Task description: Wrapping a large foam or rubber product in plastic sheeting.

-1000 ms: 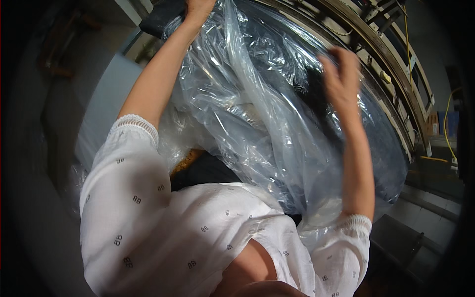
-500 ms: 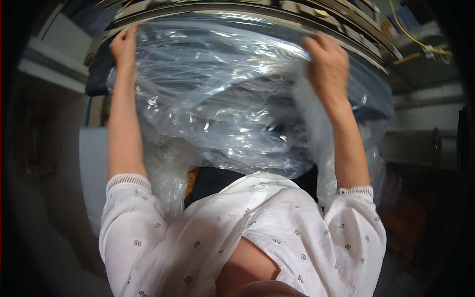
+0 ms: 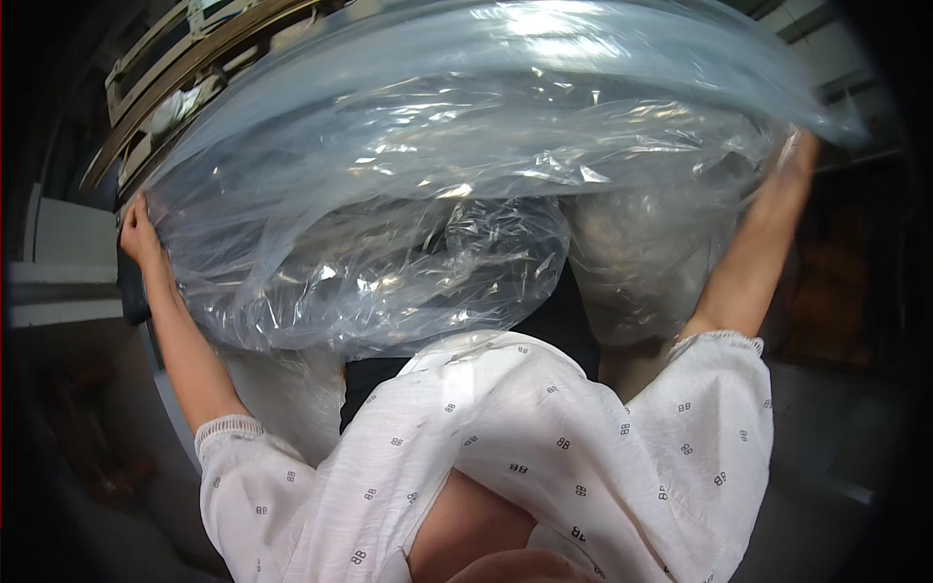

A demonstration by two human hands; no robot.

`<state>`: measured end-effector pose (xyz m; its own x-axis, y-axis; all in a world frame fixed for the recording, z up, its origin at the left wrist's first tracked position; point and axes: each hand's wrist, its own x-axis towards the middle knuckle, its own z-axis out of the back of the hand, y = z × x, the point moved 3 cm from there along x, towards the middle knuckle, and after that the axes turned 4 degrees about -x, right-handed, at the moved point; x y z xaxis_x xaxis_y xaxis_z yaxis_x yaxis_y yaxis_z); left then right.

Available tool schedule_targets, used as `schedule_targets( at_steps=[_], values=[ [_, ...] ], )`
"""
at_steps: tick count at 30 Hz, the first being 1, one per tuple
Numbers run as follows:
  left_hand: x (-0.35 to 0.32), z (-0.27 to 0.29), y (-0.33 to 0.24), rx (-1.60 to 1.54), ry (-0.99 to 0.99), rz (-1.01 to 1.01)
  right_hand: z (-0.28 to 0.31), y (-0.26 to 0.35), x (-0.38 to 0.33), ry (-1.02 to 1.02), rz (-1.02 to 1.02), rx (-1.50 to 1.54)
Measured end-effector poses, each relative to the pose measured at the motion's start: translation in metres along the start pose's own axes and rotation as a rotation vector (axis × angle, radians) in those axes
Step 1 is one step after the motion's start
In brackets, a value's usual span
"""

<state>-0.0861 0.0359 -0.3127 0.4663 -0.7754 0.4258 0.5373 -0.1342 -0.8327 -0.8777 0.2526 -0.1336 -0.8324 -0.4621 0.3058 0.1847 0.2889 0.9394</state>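
Note:
A big clear plastic bag (image 3: 447, 194) spreads across the upper half of the view, draped over a dark bulky thing beneath it. My left hand (image 3: 138, 233) grips the bag's left edge. At the upper right my right hand (image 3: 792, 165) holds the bag's other edge, blurred and partly behind the film. Both arms are stretched up and apart. My white patterned sleeves (image 3: 544, 457) fill the lower middle.
A metal frame with rails (image 3: 165, 68) runs behind the bag at the upper left. A pale ledge or wall (image 3: 58, 262) lies at the left. Crumpled plastic (image 3: 632, 272) hangs below the bag on the right. The surroundings are dark.
The view has swung, so the bag now stretches wider across the frame. My two hands have moved further apart, the left lower at the left edge, the right out to the far right.

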Motion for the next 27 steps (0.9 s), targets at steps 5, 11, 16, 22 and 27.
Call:
schedule_targets(
  at_steps=[5, 11, 16, 22, 27],
  values=[
    [0.006, 0.106, 0.054, 0.221, 0.011, 0.051, 0.057, -0.195, 0.036, 0.795, -0.133, -0.765],
    [-0.011, 0.127, 0.038, 0.538, 0.019, 0.016, 0.085, -0.166, -0.048, 1.110, -0.705, -0.825],
    [-0.002, 0.128, 0.047, 0.599, -0.029, -0.083, 0.075, -0.176, -0.035, 1.170, -0.129, -0.940],
    [-0.002, 0.118, 0.028, 0.674, -0.047, -0.049, -0.054, -0.152, 0.022, 0.611, 0.225, -0.944],
    [-0.006, 0.116, 0.035, 0.695, -0.019, -0.048, -0.077, -0.189, 0.043, 0.561, 0.348, -1.103]
  ],
)
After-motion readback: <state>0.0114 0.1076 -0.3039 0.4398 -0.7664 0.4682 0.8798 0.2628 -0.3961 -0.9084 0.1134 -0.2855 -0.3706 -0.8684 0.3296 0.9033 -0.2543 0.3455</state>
